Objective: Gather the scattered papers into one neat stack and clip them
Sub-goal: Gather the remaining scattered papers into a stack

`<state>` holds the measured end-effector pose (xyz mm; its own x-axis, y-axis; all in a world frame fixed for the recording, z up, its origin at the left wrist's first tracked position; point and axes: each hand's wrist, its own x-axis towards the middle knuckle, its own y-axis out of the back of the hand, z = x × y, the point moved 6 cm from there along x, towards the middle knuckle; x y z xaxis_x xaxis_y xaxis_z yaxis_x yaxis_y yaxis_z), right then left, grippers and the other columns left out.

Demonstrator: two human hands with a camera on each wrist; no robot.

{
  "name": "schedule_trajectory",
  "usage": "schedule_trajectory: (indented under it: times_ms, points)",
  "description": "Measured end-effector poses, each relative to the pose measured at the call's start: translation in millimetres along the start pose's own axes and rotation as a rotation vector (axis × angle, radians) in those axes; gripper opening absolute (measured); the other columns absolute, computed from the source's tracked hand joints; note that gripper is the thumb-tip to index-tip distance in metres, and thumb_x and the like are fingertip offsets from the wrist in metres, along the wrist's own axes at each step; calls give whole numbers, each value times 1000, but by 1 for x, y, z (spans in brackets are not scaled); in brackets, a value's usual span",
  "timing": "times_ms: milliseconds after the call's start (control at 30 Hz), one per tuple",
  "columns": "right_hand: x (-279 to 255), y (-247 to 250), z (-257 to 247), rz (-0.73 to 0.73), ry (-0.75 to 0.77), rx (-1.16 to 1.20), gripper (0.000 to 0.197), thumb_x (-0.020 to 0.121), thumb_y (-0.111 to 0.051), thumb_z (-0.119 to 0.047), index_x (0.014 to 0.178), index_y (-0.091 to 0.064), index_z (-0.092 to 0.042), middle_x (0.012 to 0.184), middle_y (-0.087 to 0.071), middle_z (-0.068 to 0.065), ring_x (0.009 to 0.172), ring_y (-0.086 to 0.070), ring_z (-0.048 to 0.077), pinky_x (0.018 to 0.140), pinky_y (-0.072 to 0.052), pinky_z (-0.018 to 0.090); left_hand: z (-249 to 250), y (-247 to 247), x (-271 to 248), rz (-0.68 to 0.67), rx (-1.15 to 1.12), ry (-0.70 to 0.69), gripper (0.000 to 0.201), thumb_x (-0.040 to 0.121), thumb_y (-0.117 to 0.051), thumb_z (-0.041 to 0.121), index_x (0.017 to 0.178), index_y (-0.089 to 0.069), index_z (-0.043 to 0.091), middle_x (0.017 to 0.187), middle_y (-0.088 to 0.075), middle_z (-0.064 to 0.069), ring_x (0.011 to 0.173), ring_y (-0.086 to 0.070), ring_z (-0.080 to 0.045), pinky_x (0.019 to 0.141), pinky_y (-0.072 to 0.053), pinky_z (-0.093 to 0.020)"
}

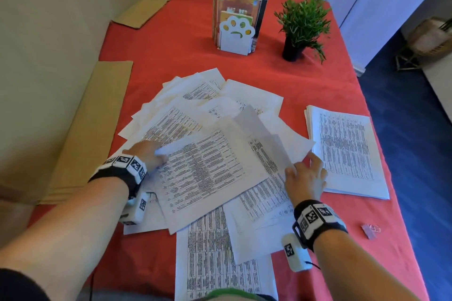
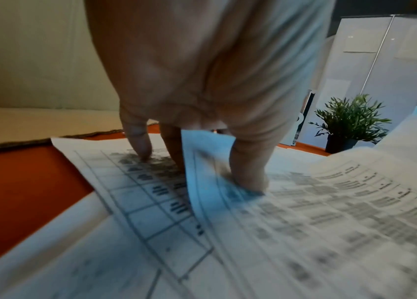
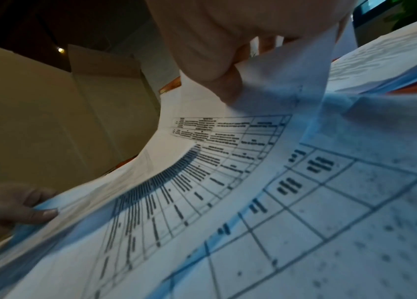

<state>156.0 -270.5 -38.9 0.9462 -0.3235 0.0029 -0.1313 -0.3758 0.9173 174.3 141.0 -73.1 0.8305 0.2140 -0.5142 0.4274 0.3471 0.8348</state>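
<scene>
Flat cardboard (image 1: 93,115) lies along the left side of the red table (image 1: 176,56), close beside the left hand (image 1: 149,155). That hand pinches the left edge of the top sheet (image 1: 208,173): the thumb (image 2: 248,172) sits on top and the fingers (image 2: 138,141) go under it, touching the page below. The top sheet lies tilted on a big messy pile of papers (image 1: 195,110) in the middle of the table, between the two hands. The right hand (image 1: 305,178) pinches the right side of the pile, where one page curls up. Just beside that hand lies a neat stack (image 1: 347,149) near the right table edge. A small clip (image 1: 370,230) lies on the bare cloth near the right wrist. Far back stand a book holder (image 1: 236,32) and a little plant (image 1: 302,24), well apart from the papers
</scene>
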Motion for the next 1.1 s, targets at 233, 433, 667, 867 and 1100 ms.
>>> schedule_trajectory:
  times_ms: [233,433,667,867,1100]
  points:
    - [21,-4,23,-179,-290,264,11,89,-49,-11,84,-52,-2,88,-55,21,81,-51,34,75,-40,36,-43,27,-23,324,-237,302,31,84,-54,22,101,-66,0,103,-61,-24,99,-59,-39,84,-48,-42]
    - [6,-27,25,-211,-428,219,21,75,-52,-13,58,-40,-11,97,-41,12,78,-53,31,78,-47,35,-41,8,-40,258,-203,241,20,73,-70,23,65,-62,7,93,-62,-18,75,-54,-26,64,-47,-33]
    - [12,-31,6,-250,-254,229,27,74,-47,2,56,-32,-11,67,-40,9,60,-37,24,54,-27,27,-18,-12,-58,216,-201,142,12,69,-75,11,69,-62,10,122,-50,-14,93,-57,-25,79,-45,-30]
    - [23,-14,17,-94,-200,224,37,79,-45,2,50,-32,-16,81,-48,13,69,-44,27,65,-33,27,-4,-20,-59,216,-221,-10,13,77,-62,-4,86,-63,6,84,-59,-7,89,-61,-32,67,-40,-28]
    - [21,9,16,27,-164,331,24,90,-42,-7,102,-62,-2,103,-60,16,93,-60,34,78,-46,34,-30,15,-22,284,-36,164,44,84,-53,36,113,-62,5,130,-52,-17,114,-52,-35,97,-45,-39]
